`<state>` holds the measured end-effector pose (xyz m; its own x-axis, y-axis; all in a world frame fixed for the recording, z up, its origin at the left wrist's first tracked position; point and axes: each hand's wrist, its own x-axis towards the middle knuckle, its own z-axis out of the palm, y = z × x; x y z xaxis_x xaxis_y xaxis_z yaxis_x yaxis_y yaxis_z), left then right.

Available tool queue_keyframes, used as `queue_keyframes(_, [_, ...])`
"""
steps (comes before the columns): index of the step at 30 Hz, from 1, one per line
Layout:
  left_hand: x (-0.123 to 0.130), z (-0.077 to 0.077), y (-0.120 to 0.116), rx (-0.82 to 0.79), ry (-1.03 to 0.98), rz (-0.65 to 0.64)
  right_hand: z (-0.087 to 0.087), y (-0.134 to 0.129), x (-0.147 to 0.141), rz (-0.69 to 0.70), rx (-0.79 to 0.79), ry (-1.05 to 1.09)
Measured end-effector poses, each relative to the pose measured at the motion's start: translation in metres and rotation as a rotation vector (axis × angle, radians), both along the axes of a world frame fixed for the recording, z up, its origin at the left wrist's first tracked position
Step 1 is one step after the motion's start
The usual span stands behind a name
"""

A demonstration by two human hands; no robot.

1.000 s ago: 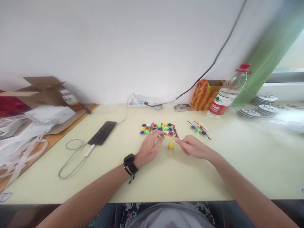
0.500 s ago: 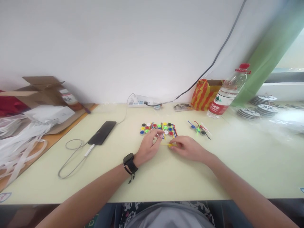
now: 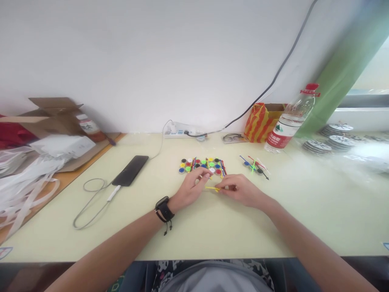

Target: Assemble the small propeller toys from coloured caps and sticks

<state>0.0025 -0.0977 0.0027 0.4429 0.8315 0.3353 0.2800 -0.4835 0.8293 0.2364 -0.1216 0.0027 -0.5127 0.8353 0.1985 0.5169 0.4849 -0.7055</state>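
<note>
Left to right along the bench (image 3: pixel 182 231): coloured discs (image 3: pixel 203 161) in rows with loose arrows (image 3: pixel 223 167) among them, apparently the unpaired stock; left hand (image 3: pixel 194 184), fingertips close together before the rows, its grip, if any, impossible to tell; yellow arrow (image 3: pixel 211 187), in front of the rows, pinched by the right hand (image 3: pixel 238 188), seemingly the piece in progress; small cluster of arrows over discs (image 3: pixel 253 166), seemingly complete. Most pieces appear to remain.

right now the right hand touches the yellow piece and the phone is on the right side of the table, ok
Wrong side: the head view shows the phone on the left side of the table. The right hand touches the yellow piece.
</note>
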Motion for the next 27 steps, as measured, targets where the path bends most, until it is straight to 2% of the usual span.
queue_keyframes(5, [0.0,0.004,-0.001,-0.326,-0.122,-0.27,0.001,0.001,0.0,-0.003,0.035,0.175])
queue_keyframes(8, [0.002,0.002,-0.001,-0.465,-0.233,-0.346,0.004,-0.001,-0.003,-0.014,0.036,0.253])
queue_keyframes(10, [0.003,0.0,0.0,-0.489,-0.29,-0.319,0.006,-0.002,-0.005,-0.048,0.059,0.285])
queue_keyframes(16, [0.004,-0.007,0.006,-0.503,-0.395,-0.129,0.009,-0.002,-0.003,-0.171,0.216,0.304])
queue_keyframes(22, [0.001,-0.007,0.008,-0.579,-0.483,-0.111,-0.004,-0.004,-0.002,-0.159,0.298,0.213])
queue_keyframes(27, [0.002,-0.003,0.006,-0.629,-0.493,-0.099,-0.014,-0.005,-0.004,-0.114,0.491,0.153])
